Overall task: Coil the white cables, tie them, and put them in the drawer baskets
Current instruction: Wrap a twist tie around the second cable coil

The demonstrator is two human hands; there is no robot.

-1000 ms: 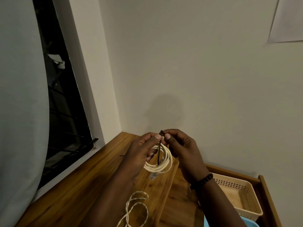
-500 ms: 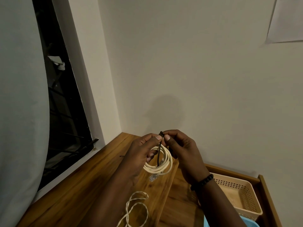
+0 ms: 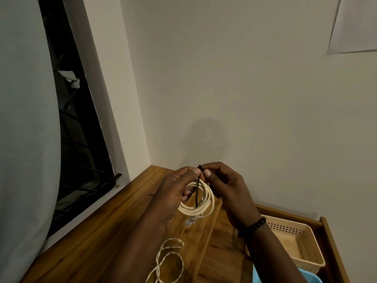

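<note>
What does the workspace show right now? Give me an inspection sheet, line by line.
Surface: wooden desktop, bare where seen.
Job's things: coiled white cable held above the desk; black tie round it; beige basket and blue basket in the open drawer at right.
Clutter: nothing seen.
Grips: left hand and right hand both pinch the tie's top.
Cables: twisted white cable loose on the desk.
Surroundings: dark window, plain wall, paper sheet.

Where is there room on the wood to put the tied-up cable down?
Bare wood lies on the tabletop between the window sill and the left hand. The beige basket floor also shows bare. It is crowded near the twisted cable and under the coiled cable both hands hold.
</note>
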